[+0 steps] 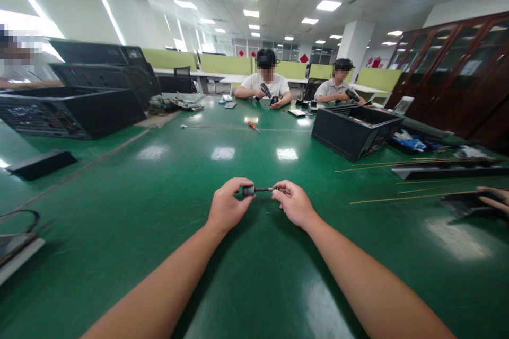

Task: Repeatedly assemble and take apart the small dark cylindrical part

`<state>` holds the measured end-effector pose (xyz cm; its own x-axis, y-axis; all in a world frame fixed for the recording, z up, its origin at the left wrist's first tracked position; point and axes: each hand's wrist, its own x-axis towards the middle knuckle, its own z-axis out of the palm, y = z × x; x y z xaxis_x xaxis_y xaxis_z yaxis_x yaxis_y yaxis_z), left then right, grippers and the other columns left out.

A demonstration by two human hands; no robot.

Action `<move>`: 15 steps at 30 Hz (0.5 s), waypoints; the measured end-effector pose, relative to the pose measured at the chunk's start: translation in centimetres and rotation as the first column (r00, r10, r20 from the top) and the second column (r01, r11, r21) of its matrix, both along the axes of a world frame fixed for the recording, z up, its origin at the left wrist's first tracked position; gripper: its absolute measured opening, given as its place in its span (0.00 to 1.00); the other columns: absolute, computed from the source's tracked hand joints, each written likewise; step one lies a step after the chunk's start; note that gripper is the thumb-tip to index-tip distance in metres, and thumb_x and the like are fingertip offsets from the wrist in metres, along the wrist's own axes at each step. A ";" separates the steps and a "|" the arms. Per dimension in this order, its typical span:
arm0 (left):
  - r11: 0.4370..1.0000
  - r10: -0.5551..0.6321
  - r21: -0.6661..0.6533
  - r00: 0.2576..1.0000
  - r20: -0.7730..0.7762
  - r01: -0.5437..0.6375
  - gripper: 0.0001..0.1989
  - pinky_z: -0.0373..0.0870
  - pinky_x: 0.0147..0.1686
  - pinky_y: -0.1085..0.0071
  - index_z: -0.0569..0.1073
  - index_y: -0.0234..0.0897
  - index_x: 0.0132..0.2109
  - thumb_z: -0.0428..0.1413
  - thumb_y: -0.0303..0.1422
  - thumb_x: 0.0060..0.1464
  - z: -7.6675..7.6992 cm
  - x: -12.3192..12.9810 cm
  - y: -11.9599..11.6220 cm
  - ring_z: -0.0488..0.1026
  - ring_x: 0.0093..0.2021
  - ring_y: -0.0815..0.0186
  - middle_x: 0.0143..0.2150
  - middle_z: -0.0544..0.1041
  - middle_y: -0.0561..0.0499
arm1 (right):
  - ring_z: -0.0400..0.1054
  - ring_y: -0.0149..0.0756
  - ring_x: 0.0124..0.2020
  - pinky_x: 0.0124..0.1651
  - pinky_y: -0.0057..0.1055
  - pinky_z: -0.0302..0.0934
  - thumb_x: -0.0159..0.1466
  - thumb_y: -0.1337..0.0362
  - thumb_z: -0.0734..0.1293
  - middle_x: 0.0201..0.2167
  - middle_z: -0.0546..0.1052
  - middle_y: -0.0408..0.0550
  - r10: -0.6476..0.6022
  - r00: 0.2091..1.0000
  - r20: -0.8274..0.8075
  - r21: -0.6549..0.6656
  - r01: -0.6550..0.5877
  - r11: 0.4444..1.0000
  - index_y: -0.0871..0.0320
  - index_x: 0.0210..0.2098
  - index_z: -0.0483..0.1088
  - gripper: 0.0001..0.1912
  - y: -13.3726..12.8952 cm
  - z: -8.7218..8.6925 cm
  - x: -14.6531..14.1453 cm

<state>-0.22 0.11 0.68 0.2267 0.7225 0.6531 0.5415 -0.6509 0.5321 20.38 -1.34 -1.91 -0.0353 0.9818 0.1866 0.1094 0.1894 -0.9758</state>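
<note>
Bare forearms (165, 283), cropped below; my left hand (229, 205) and right hand (295, 205) clamp fingers on a grey-black cylinder-and-thin-rod piece (262, 189), material unclear, right end partly hidden.

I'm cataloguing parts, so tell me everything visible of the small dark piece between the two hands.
The dark piece has a thick grey-black block pinched by the left hand, then a thin stem to a paler section at the right hand. It looks straight and roughly level over the green table. Material is unclear; its right end is partly hidden.
</note>
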 end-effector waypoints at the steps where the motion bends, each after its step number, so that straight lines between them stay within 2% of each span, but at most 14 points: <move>1: 1.000 0.002 0.002 1.000 -0.001 -0.002 0.10 0.73 0.41 0.67 0.75 0.39 0.42 0.60 0.28 0.50 0.0 0.0 0.0 0.76 0.42 0.63 0.42 0.79 0.49 | 0.65 0.31 0.25 0.25 0.26 0.59 0.61 0.58 0.66 0.29 0.75 0.44 0.002 1.000 -0.004 -0.004 -0.002 1.000 0.57 0.39 0.71 0.11 0.0 -0.1 0.0; 7: 0.999 0.042 -0.015 0.999 -0.002 -0.042 0.11 0.73 0.40 0.67 0.75 0.39 0.43 0.61 0.31 0.50 0.2 -0.1 0.0 0.76 0.41 0.62 0.42 0.79 0.49 | 0.65 0.29 0.23 0.23 0.25 0.59 0.59 0.56 0.68 0.29 0.76 0.44 -0.012 0.999 -0.035 -0.045 0.010 0.999 0.57 0.39 0.71 0.13 0.0 0.1 0.1; 10: 0.996 0.087 -0.027 0.996 -0.018 -0.088 0.12 0.72 0.45 0.64 0.76 0.40 0.42 0.64 0.31 0.48 0.3 -0.2 0.0 0.75 0.43 0.60 0.41 0.78 0.50 | 0.61 0.26 0.18 0.22 0.25 0.59 0.59 0.53 0.67 0.30 0.77 0.45 -0.065 0.991 -0.116 -0.081 0.056 0.995 0.58 0.39 0.70 0.15 0.1 0.6 0.4; 12: 0.992 0.112 -0.064 0.994 0.003 -0.112 0.17 0.72 0.47 0.62 0.77 0.41 0.46 0.65 0.32 0.47 0.2 -0.1 0.0 0.74 0.43 0.60 0.42 0.78 0.49 | 0.58 0.24 0.15 0.20 0.25 0.58 0.60 0.50 0.66 0.26 0.76 0.44 -0.119 0.974 -0.191 -0.103 0.100 0.990 0.59 0.36 0.70 0.17 0.3 0.8 0.6; 15: 0.973 0.109 -0.215 0.986 0.124 -0.081 0.23 0.74 0.45 0.63 0.74 0.40 0.54 0.63 0.37 0.50 0.3 0.1 -0.1 0.76 0.41 0.61 0.44 0.79 0.48 | 0.57 0.26 0.13 0.15 0.24 0.49 0.62 0.43 0.62 0.16 0.69 0.42 -0.150 0.951 -0.271 -0.155 0.111 0.982 0.58 0.28 0.66 0.23 0.7 1.0 0.9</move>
<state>-0.16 0.04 0.98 0.0714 0.8599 0.5054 0.5101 -0.4668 0.7224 21.27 -0.68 -0.87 0.1295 0.9910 0.0345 -0.1575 0.0549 -0.9860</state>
